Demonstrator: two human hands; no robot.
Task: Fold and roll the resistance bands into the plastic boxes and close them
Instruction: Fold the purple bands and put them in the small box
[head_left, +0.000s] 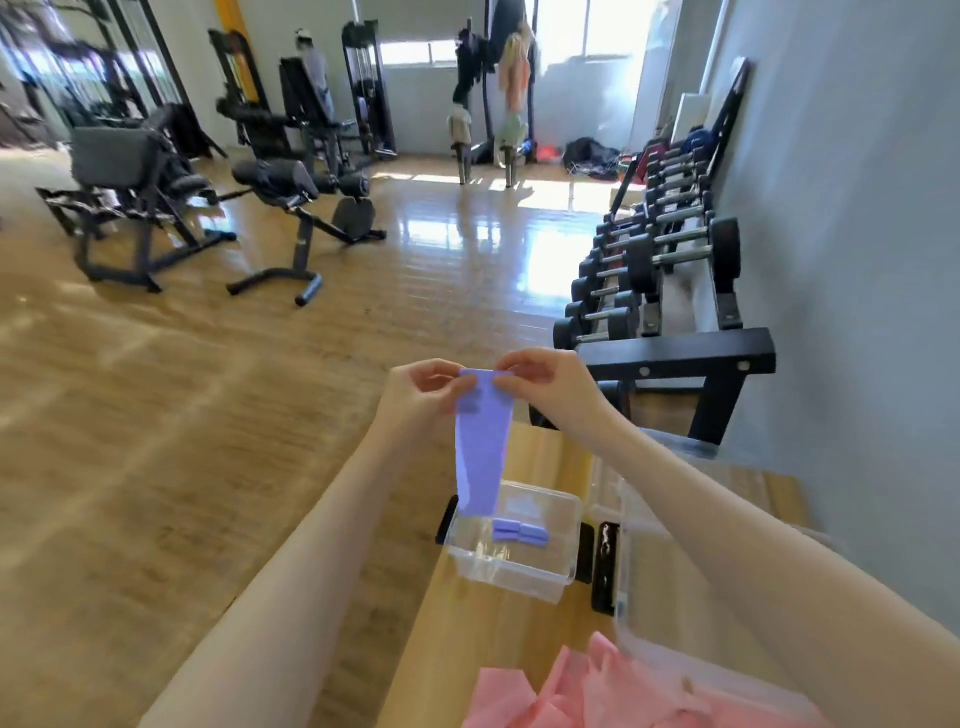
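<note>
Your left hand (423, 387) and right hand (535, 374) each pinch a top corner of the purple resistance band (483, 447), fingers curled on its upper edge. The band hangs straight down, its lower end dipping toward the open clear plastic box (519, 566) on the worktop (467, 639), where folded purple bands (519, 532) lie. No writing is readable. Both your forearms reach forward, raised above the box.

a dumbbell rack (675, 270) lines the right wall; weight benches (291, 197) stand on the wooden floor (156, 415).
</note>
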